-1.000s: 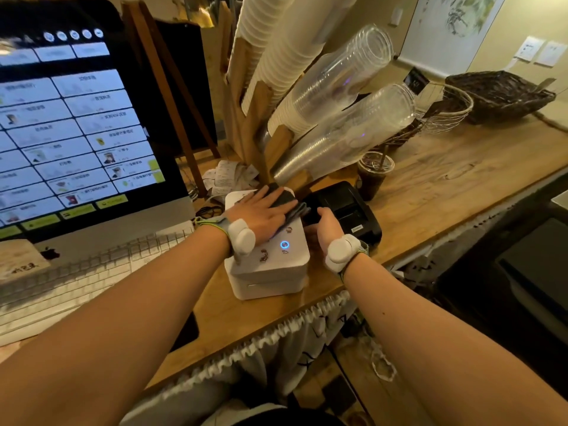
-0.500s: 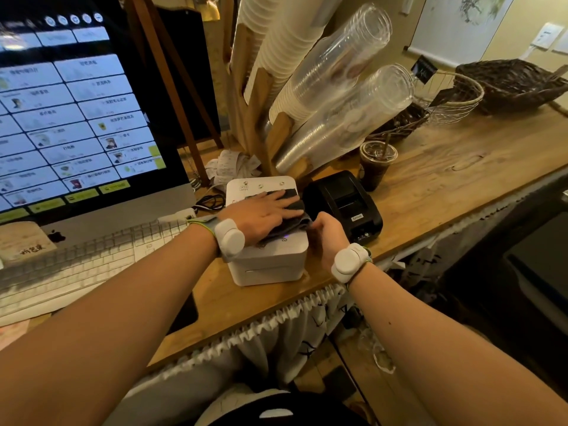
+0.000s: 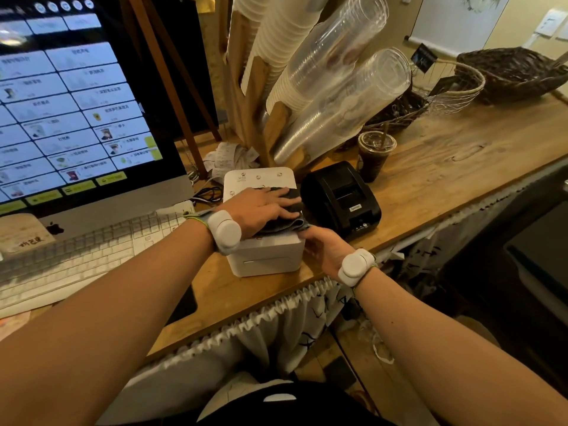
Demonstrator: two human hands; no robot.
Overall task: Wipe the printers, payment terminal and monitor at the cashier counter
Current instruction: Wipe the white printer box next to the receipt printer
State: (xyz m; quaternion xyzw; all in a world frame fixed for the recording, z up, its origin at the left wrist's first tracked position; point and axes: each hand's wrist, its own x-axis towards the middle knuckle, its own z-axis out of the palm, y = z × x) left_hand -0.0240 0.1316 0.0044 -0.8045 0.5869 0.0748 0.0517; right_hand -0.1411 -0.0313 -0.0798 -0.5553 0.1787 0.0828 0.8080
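Grey cloth (image 3: 284, 225) lay folded on top of the white printer (image 3: 267, 256), pinned under the left grip (image 3: 261, 207), fingers straight & pressing flat, not curled. Right grip (image 3: 325, 250) was against the printer's right side near the front corner. Its fingers were mostly hidden, so can't tell if they wrapped the casing or just braced it. Printer sat near the worktop (image 3: 445, 167) edge, just beside the black receipt printer (image 3: 341, 195), w/ the monitor (image 3: 76, 103) to the left.

Handling, prob.: cloth soft & limp, would bunch unless kept under a flat palm. White printer looked a light, smooth plastic box, likely to skate on the wood under a push. Best steadied at its side walls, not by the lid or paper slot. Black unit & monitor judged yet to do; payment terminal not made out.
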